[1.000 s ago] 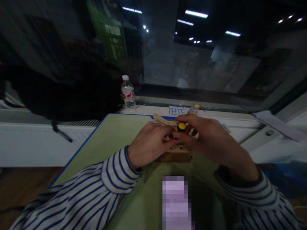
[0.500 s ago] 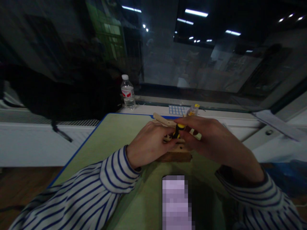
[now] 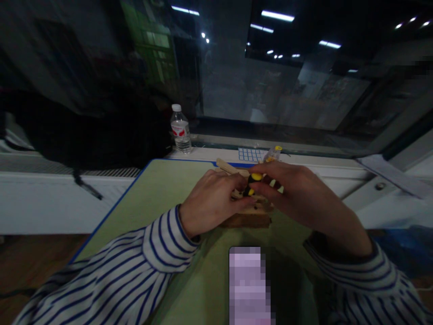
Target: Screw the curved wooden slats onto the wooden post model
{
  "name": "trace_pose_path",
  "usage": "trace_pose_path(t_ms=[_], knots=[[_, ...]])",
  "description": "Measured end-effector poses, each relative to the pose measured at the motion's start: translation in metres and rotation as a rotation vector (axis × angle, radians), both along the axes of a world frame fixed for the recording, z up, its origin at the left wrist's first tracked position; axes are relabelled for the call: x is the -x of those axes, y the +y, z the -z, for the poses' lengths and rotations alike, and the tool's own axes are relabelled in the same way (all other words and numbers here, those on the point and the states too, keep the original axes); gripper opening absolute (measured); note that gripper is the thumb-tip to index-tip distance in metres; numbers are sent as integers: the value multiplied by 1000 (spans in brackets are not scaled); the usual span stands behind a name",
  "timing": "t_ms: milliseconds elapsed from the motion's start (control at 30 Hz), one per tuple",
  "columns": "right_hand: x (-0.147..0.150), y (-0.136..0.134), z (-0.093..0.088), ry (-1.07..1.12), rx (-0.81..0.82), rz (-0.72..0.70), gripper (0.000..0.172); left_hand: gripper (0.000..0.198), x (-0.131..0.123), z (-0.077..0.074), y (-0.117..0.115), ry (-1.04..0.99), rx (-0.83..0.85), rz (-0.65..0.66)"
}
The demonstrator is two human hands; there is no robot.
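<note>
On the green mat [image 3: 162, 189] of the counter [image 3: 338, 187] lies one wooden piece [image 3: 250, 220]. The left hand [image 3: 211, 201] has its grip clenched on it, and the right hand [image 3: 294, 194] is grasping one yellow-and-black screwdriver [image 3: 252, 183] just above the wood. Behind them stand one water bottle [image 3: 180, 129] and one small yellow-capped bottle [image 3: 273, 153].

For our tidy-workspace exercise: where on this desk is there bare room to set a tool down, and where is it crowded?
Free: the mat left of the left hand, to its blue edge, and between the sleeves. Crowded: the middle, where it meets the right hand over the screwdriver and wood block; the sill carries a bottle and grid card.
</note>
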State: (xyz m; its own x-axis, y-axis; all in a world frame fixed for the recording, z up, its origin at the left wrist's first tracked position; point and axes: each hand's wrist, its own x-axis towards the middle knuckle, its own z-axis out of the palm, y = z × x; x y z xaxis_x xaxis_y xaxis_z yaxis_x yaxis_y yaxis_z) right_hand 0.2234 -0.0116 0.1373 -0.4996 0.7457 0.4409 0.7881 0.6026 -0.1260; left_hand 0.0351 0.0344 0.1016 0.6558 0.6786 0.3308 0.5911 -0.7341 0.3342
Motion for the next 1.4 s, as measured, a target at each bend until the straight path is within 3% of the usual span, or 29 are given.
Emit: trace_pose_path(t_ms=[300, 500, 833, 1233, 1400], knots=[[1, 1, 1, 27, 17, 28, 19, 36, -1, 2, 0, 15, -2, -32], [2, 1, 1, 38, 18, 44, 22, 25, 0, 4, 1, -26, -32, -5], [3, -2, 1, 52, -1, -14, 35, 19, 2, 4, 3, -32, -49, 62], [3, -1, 1, 30, 18, 1, 25, 18, 1, 2, 2, -9, -49, 48], [1, 0, 2, 29, 3, 2, 21, 26, 1, 0, 1, 2, 4, 14]])
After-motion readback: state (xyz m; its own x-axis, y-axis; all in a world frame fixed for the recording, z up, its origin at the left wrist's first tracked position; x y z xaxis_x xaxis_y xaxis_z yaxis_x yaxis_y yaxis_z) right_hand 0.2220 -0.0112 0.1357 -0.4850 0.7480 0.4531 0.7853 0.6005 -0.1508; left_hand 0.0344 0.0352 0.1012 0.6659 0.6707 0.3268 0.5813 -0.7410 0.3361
